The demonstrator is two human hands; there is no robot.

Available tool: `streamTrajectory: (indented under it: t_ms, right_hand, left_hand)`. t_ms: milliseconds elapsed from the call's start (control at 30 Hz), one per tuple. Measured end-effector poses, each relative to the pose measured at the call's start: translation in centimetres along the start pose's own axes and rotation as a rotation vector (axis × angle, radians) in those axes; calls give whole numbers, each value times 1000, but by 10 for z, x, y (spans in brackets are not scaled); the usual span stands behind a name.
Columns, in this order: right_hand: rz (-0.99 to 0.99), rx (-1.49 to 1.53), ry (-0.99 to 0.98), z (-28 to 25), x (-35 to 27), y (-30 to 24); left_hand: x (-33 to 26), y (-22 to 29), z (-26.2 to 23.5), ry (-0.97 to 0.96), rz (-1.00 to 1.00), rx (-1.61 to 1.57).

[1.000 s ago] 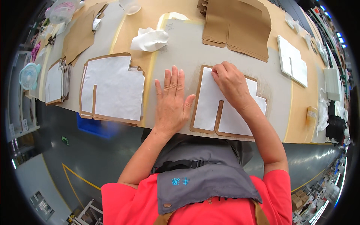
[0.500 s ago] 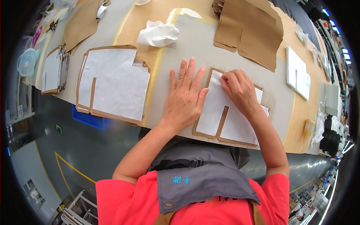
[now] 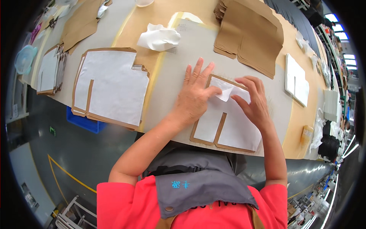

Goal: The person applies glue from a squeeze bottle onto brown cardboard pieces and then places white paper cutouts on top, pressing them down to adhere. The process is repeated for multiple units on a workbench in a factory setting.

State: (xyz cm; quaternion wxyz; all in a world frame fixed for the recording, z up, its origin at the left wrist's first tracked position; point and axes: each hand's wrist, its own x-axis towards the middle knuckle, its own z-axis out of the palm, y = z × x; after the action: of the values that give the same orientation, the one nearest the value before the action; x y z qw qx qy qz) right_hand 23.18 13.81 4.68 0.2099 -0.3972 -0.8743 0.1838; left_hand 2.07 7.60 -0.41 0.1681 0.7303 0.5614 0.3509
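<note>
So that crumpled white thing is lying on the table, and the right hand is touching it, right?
Not quite: the right hand isn't touching it. The head view shows that hand over a slotted white sheet instead. The crumpled white thing is lying on the table, as you said.

pale container (image 3: 145, 2): cut by top edge | white sheet (image 3: 241, 128): partly behind right fingers (image 3: 249, 82)

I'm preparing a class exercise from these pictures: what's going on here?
At a table, a person works over a white sheet lying on a brown piece. The left hand is spread, its thumb by the sheet's creased upper part. The right hand curves over the sheet, thumb and fingers apart.
</note>
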Motion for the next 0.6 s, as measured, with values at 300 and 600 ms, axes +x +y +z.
streamTrajectory:
  t_ms: [300,600]
  right_hand:
    - [-315,-286,-78,-14,-41,0]
    - [88,202,-228,-173,-165,-99]
  left_hand:
    - [0,-5,8,82,1,-26]
    - [-7,-17,6,109,20,48]
